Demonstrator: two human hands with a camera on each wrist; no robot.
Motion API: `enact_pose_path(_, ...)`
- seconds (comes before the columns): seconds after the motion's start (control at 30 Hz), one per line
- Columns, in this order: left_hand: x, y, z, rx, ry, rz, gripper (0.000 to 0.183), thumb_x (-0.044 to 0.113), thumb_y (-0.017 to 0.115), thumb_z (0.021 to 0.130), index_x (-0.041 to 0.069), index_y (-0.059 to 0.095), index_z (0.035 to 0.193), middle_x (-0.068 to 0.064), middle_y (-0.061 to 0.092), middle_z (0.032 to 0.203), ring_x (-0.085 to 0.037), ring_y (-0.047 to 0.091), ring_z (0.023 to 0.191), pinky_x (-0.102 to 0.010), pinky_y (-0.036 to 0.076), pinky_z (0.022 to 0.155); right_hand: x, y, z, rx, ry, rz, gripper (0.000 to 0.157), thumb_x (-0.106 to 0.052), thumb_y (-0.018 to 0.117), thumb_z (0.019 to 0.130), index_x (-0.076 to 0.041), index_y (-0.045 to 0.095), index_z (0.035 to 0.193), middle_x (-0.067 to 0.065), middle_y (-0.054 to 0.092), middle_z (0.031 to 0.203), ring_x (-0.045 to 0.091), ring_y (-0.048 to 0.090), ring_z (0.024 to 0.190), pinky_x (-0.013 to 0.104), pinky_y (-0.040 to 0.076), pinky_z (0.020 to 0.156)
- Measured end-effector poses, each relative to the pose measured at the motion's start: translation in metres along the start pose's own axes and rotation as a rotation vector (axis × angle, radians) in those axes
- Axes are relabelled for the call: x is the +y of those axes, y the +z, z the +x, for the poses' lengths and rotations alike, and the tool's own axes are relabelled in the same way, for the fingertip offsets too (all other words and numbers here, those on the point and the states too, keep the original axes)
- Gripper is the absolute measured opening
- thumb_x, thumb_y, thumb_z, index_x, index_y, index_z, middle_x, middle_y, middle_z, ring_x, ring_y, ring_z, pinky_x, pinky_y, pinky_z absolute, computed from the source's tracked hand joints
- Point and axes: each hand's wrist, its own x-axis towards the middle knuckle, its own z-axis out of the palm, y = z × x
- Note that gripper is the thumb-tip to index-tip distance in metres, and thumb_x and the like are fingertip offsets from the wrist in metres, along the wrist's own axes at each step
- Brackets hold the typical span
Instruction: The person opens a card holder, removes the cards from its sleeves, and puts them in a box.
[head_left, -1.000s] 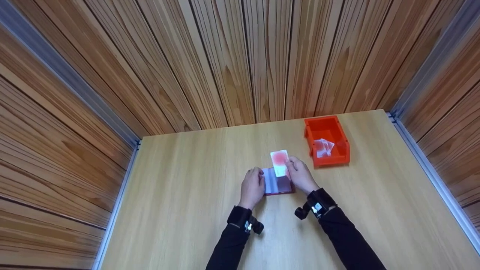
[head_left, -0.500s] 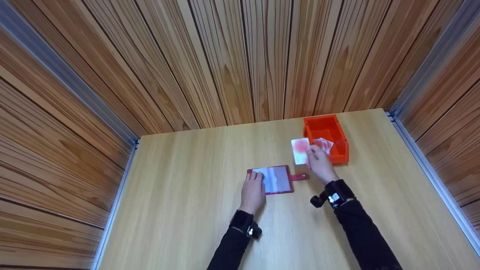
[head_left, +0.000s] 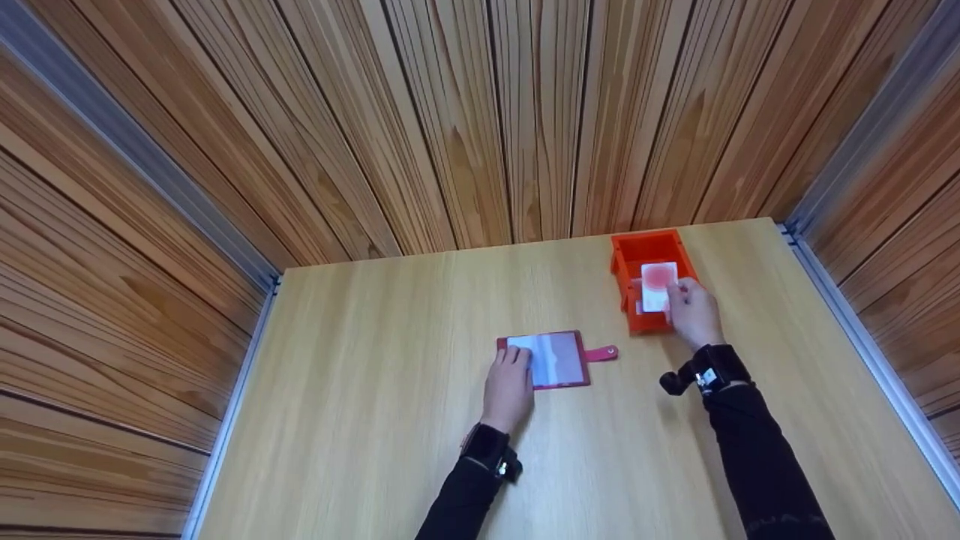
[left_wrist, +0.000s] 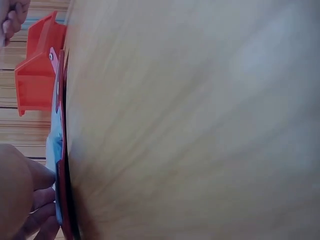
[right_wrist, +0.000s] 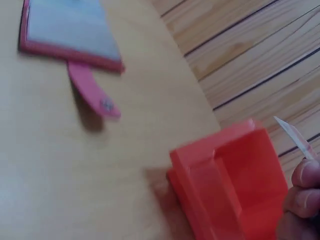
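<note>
A red card holder [head_left: 559, 358] lies spread flat on the table, its clear plastic sleeves facing up and its snap strap [head_left: 601, 353] pointing right. My left hand [head_left: 508, 391] rests on its left part, fingers stretched over the sleeves; in the left wrist view the fingertips [left_wrist: 46, 196] touch its surface. A white card [head_left: 655, 295] with a blurred pink-red round patch is pinched between thumb and fingers of my right hand [head_left: 694, 313]. The card is held over the orange bin [head_left: 634, 320]. In the right wrist view the card [right_wrist: 296, 139] shows nearly edge-on.
Several pale cards lie in the bin, mostly hidden behind the held card. The bin stands near the back right of the light wooden table [head_left: 360, 390]. Wood-panelled walls [head_left: 450, 135] rise behind and at the sides, with metal rails [head_left: 877, 360] along the table's sides.
My right hand has carried the card from over the card holder to the right, over the bin. My left hand has stayed at the holder's left part, its fingers now flatter on it.
</note>
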Motion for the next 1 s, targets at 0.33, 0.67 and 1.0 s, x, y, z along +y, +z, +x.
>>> enact_pose_path(0.33,0.0,0.003,0.0,0.023,0.015,0.029,0.019,0.013,0.062,0.101,0.01,0.067,0.119,-0.005,0.064,0.114,-0.022,0.059,0.104,-0.034,0.052,0.089,0.015,0.002,0.013,0.124,-0.013,-0.19,0.029,-0.019,0.047,0.109,0.005,0.06,0.097,0.007,0.059,0.062,0.023,0.056,0.061,0.03,0.039,0.06)
enact_pose_path(0.67,0.002,0.003,-0.002,0.007,0.006,0.053,0.02,0.013,0.061,0.102,0.01,0.067,0.121,-0.004,0.064,0.115,-0.021,0.059,0.106,-0.032,0.052,0.09,0.015,0.019,0.022,0.181,0.032,-0.291,0.032,-0.019,0.049,0.109,0.008,0.065,0.113,0.032,0.069,0.105,0.051,0.064,0.099,0.057,0.048,0.087)
enact_pose_path(1.0,0.001,0.0,0.0,-0.007,0.01,0.096,0.021,0.013,0.06,0.102,0.011,0.066,0.122,-0.003,0.065,0.115,-0.02,0.059,0.105,-0.032,0.052,0.087,0.011,0.027,0.032,0.13,0.107,-0.354,0.034,-0.023,0.052,0.108,0.002,0.069,0.124,0.027,0.071,0.118,0.047,0.065,0.108,0.056,0.049,0.097)
